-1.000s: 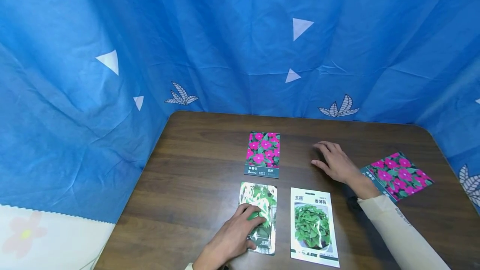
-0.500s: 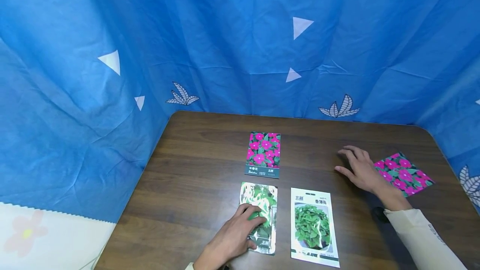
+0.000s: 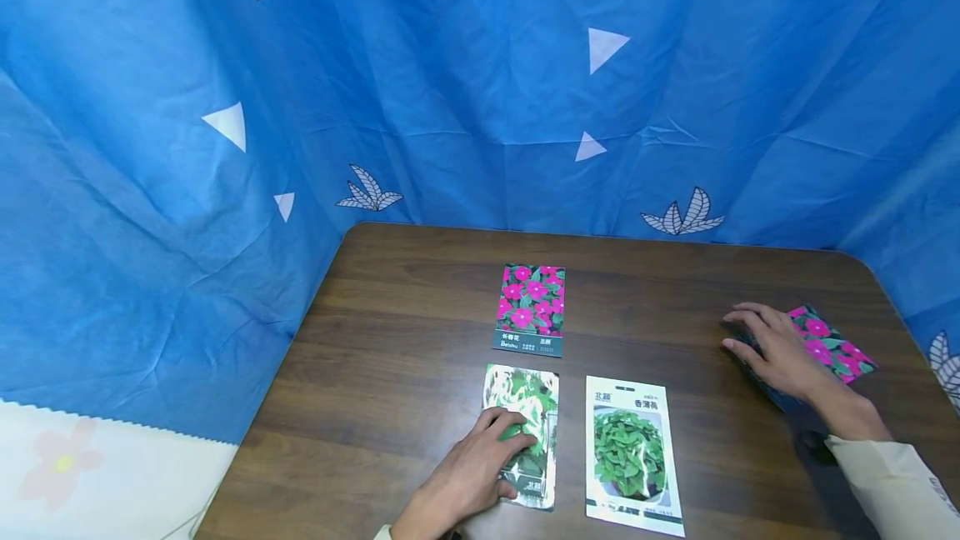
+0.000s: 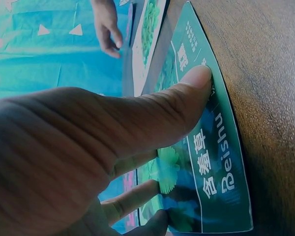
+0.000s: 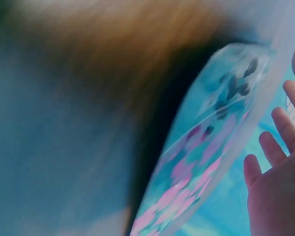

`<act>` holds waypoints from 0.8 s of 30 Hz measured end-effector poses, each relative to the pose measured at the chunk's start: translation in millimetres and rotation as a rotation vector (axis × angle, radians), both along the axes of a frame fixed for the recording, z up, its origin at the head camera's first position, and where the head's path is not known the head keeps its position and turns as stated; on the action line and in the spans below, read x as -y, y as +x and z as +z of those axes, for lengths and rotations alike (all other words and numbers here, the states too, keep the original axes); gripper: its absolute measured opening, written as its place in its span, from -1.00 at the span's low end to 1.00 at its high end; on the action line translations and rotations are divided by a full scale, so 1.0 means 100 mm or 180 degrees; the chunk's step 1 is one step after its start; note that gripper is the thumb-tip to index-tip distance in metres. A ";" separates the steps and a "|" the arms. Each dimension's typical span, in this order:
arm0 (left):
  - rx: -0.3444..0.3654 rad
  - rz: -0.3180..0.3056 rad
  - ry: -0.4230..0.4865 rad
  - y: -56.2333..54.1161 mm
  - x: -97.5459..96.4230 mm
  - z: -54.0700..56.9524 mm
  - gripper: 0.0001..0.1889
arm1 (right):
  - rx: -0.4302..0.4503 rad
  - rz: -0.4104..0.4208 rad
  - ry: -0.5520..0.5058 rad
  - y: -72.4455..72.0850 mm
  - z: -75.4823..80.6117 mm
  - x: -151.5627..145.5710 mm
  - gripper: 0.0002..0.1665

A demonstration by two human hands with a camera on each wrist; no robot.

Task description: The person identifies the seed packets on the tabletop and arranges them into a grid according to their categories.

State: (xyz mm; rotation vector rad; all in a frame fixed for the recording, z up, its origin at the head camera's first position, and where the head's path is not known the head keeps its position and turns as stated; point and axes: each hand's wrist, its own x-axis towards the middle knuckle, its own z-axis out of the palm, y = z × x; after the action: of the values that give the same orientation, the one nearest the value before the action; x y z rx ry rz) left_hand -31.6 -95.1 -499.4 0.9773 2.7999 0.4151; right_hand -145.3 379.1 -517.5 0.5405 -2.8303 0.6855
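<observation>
My left hand (image 3: 465, 469) rests on a green seed packet (image 3: 542, 407) near the front of the table. In the left wrist view its thumb lies on the packet's printed dark green band (image 4: 226, 167), the other fingertips on the leaf picture. Far to the right, my right hand (image 3: 783, 361) is over a pink-flower seed packet (image 3: 836, 344), covering part of it. The right wrist view has that packet (image 5: 187, 172) blurred, with the spread fingers to its right and nothing held in them.
A white seed packet with a leafy plant photo (image 3: 630, 452) lies between the hands. Behind the green one lies another pink-flower packet (image 3: 530, 307). The brown wooden table (image 3: 405, 340) is bounded by a blue patterned curtain (image 3: 465, 90) at the back and sides.
My right hand has moved to the right, from beside the far-right pink-flower packet to over it. The left hand stays on the green packet.
</observation>
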 end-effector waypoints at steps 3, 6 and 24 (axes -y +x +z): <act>-0.0001 -0.0012 0.0010 0.00 0.00 -0.01 -0.34 | 0.0038 0.0005 -0.0036 0.05 -0.03 -0.11 -0.66; -0.0007 -0.0021 0.0012 -0.01 0.00 -0.01 -0.35 | 0.0084 -0.0035 -0.0027 0.09 -0.04 -0.19 -0.65; 0.0035 0.0011 0.0023 0.00 -0.01 -0.01 -0.35 | 0.0230 -0.0170 0.0043 0.25 -0.06 -0.48 -0.47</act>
State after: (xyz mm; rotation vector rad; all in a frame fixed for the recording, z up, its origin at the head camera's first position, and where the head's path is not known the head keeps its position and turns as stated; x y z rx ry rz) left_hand -32.0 -94.6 -499.9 0.9689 2.7927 0.4301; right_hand -120.5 427.3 -523.8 0.4493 -2.9068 0.6899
